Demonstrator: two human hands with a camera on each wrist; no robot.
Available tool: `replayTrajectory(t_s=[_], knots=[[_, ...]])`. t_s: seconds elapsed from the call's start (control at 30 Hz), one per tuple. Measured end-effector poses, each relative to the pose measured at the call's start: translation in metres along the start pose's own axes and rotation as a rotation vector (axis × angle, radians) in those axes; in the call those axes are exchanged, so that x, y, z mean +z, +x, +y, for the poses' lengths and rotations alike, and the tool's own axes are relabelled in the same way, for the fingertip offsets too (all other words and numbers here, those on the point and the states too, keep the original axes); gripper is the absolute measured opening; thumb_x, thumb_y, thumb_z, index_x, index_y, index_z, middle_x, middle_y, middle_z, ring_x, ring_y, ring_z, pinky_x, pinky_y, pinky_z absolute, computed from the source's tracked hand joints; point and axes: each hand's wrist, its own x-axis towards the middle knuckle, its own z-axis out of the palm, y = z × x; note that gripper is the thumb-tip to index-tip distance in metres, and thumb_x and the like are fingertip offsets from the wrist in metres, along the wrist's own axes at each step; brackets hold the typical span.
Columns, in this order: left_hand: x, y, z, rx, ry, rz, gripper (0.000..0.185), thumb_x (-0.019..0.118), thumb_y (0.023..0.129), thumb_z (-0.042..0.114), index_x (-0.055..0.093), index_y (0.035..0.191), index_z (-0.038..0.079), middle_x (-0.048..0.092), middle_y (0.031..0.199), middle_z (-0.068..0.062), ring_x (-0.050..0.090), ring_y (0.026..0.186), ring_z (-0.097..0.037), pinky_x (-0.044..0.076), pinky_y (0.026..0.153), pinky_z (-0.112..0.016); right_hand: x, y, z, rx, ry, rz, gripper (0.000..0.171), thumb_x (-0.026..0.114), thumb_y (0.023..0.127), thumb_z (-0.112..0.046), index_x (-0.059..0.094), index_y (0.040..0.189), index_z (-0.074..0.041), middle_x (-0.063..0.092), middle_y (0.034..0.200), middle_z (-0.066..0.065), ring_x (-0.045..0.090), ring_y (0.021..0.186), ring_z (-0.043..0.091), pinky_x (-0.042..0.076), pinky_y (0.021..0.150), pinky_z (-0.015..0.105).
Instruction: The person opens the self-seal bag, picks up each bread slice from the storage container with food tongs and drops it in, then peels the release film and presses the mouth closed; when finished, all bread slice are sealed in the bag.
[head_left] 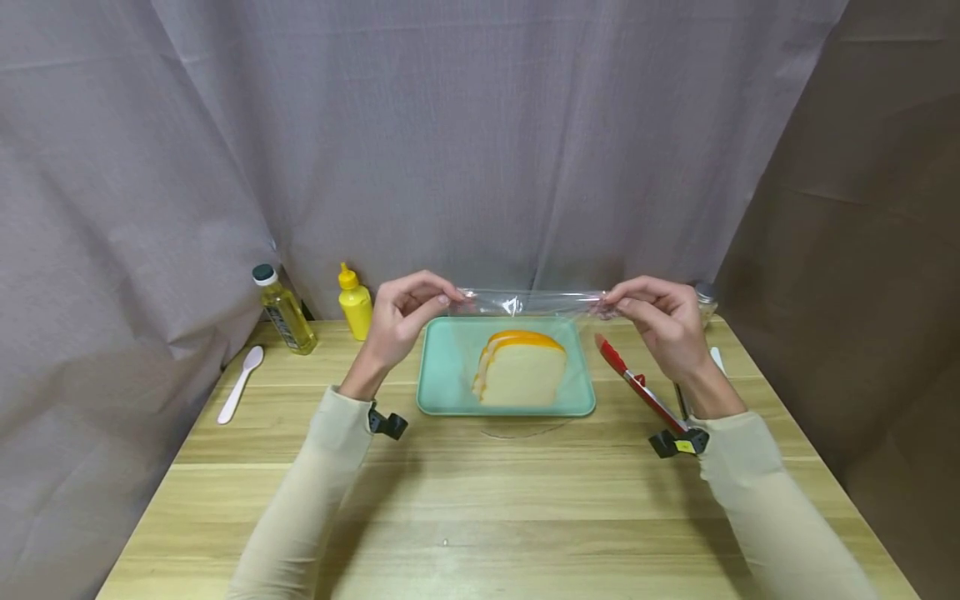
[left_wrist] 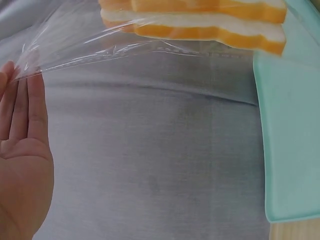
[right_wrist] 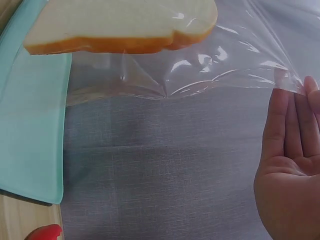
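A sheet of clear plastic film (head_left: pixel 532 302) is stretched between both hands above the far edge of a mint-green tray (head_left: pixel 442 367). My left hand (head_left: pixel 401 321) pinches its left corner between thumb and fingertips. At the opposite corner, my right hand (head_left: pixel 666 325) pinches the film in the same way. Slices of bread (head_left: pixel 525 375) with orange-brown crusts lie stacked on the tray, seen through the film. In the right wrist view the film (right_wrist: pixel 215 70) hangs in shiny creases from the fingers. The left wrist view shows the crust edges of the bread (left_wrist: pixel 200 32) behind it.
On the left stand an oil bottle (head_left: pixel 287 312) and a yellow squeeze bottle (head_left: pixel 356 307), with a white spoon (head_left: pixel 242 383) nearby. Red-handled tongs (head_left: pixel 637 382) lie right of the tray, partly under the right wrist. A lidded jar (head_left: pixel 706 302) stands behind the right hand.
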Motion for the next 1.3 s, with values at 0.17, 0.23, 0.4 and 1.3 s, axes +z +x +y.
replayTrajectory(t_s=[0.17,0.23,0.4,1.3], knots=[[-0.001,-0.002,0.002,0.017,0.029,0.005,0.024,0.053,0.106,0.002,0.074,0.103,-0.01,0.083,0.103,-0.015,0.081,0.097,-0.016,0.063,0.079,-0.026,0.001,0.001,-0.002,0.015,-0.018,0.019,0.027,0.043,0.104,0.014,0.068,0.105,0.023,0.082,0.103,0.019,0.082,0.096,0.028,0.067,0.092,0.035],[-0.001,-0.003,0.004,0.0,0.035,0.005,0.021,0.058,0.107,0.004,0.075,0.104,-0.007,0.083,0.104,-0.017,0.082,0.094,-0.02,0.06,0.072,-0.023,0.002,0.0,-0.002,0.03,-0.076,0.042,0.022,0.048,0.104,0.014,0.068,0.106,0.024,0.083,0.102,0.017,0.082,0.094,0.027,0.067,0.091,0.035],[-0.003,-0.005,0.007,-0.067,0.053,-0.007,0.008,0.072,0.102,0.002,0.077,0.108,0.001,0.083,0.112,-0.016,0.082,0.097,-0.037,0.067,0.078,-0.032,0.005,0.001,-0.003,0.084,-0.241,0.087,0.014,0.066,0.098,0.015,0.068,0.11,0.022,0.084,0.103,0.015,0.082,0.091,0.022,0.067,0.087,0.033],[-0.042,-0.045,0.021,-0.13,0.059,0.241,0.036,0.074,0.099,-0.004,0.068,0.134,0.001,0.083,0.114,-0.017,0.084,0.096,-0.028,0.068,0.089,-0.042,0.052,0.003,0.042,0.156,-0.371,0.017,0.028,0.074,0.1,0.003,0.073,0.129,0.004,0.083,0.119,0.012,0.082,0.104,0.021,0.067,0.089,0.038]])
